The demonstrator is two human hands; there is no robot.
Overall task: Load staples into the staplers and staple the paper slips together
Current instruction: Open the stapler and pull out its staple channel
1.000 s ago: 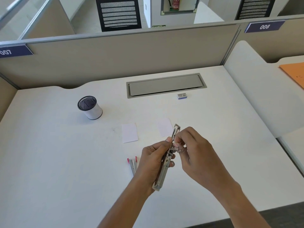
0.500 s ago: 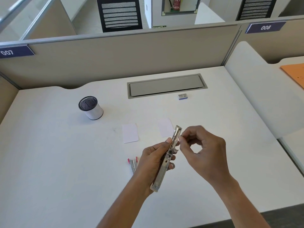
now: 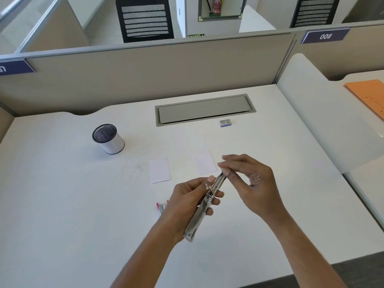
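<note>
On the white bench [image 3: 62, 204], going from nine o'clock toward three, a mesh-topped white cup [image 3: 108, 138] stands at about ten o'clock. Two paper slips lie flat and apart near the middle, the left paper slip [image 3: 159, 170] and the right paper slip [image 3: 206, 163]. A second stapler with pink ends [image 3: 162, 207] lies just left of the left hand, mostly hidden by it. A small box of staples [image 3: 225, 123] sits toward one o'clock, just below the grey cable hatch [image 3: 204, 109].

The left hand [image 3: 187, 201] is closed round the middle of an opened metal stapler [image 3: 204, 206], which is held above the bench, its tip tilted up toward one o'clock. The right hand [image 3: 251, 183] meets that tip: thumb and forefinger are pinched narrow at the upper end of the rail, the other fingers [image 3: 232, 157] fanned loosely above. Whether a strip of staples sits in the pinch I cannot tell; it is too small and blurred.

The step looks like loading the channel. To do it well, the left hand should keep the rail steady and open side up, while the right feeds the strip straight along the channel, legs down, so it does not cock or break. Then release the pusher gently and close the top before reaching for the slips.
</note>
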